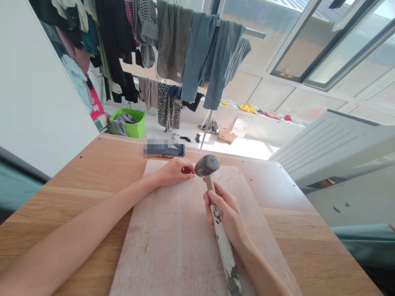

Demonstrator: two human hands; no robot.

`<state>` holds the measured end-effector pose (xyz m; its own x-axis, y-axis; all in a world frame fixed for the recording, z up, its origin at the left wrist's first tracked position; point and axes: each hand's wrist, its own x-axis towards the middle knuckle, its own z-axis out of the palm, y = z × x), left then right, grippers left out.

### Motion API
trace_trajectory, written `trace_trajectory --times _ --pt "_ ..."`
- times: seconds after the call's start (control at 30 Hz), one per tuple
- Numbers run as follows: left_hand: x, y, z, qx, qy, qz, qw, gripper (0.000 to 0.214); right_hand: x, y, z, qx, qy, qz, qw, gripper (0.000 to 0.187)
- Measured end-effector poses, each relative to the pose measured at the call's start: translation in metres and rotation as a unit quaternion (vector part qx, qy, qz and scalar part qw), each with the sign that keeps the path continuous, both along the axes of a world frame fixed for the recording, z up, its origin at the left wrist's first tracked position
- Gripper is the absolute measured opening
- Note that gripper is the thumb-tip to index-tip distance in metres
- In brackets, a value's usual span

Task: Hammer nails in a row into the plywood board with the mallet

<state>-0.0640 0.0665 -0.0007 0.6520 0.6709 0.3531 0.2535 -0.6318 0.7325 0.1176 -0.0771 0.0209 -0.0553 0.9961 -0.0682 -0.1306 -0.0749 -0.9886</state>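
Note:
My right hand (pixel 226 205) is wrapped around the upper handle of a mallet (pixel 207 165). Its head is dark grey, and the long handle has worn, flaking white paint. The head is raised over a pale wooden board (pixel 166 255), close to the fingertips of my left hand (pixel 175 172). Thumb and fingers of that left hand are pinched together low over the board's far part; whatever is between them is too small to make out. A couple of thin nails (pixel 230 178) show on the board to the right of the mallet head. Small dark marks dot the board's middle.
The board lies on a wood-grain table (pixel 80 185). A phone (pixel 175 150) rests beyond the board near the table's far edge. Past the table are hanging clothes (pixel 197 57), a green basket (pixel 135 123) with laundry and a cardboard box (pixel 226 135). A white cabinet (pixel 333 144) stands right.

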Motion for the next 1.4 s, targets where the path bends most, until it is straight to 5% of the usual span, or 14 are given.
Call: trace_trajectory --times 0.9,1.07,1.23,1.4 --pt "0.0 -0.002 0.006 0.025 0.022 -0.003 0.999 0.009 0.004 -0.002 0.007 0.01 -0.032 0.049 0.998 0.027" --pt "-0.001 -0.002 0.004 0.014 0.028 0.02 0.999 0.011 0.012 -0.004 0.013 0.032 0.025 -0.024 0.999 0.026" --pt "0.001 -0.017 0.015 0.149 0.028 0.083 0.985 0.015 0.025 -0.004 0.019 0.04 0.087 -0.073 0.993 0.03" --pt "0.024 -0.055 0.033 0.31 0.136 -0.042 0.94 0.011 0.028 -0.002 0.019 0.043 0.131 -0.108 0.985 0.03"
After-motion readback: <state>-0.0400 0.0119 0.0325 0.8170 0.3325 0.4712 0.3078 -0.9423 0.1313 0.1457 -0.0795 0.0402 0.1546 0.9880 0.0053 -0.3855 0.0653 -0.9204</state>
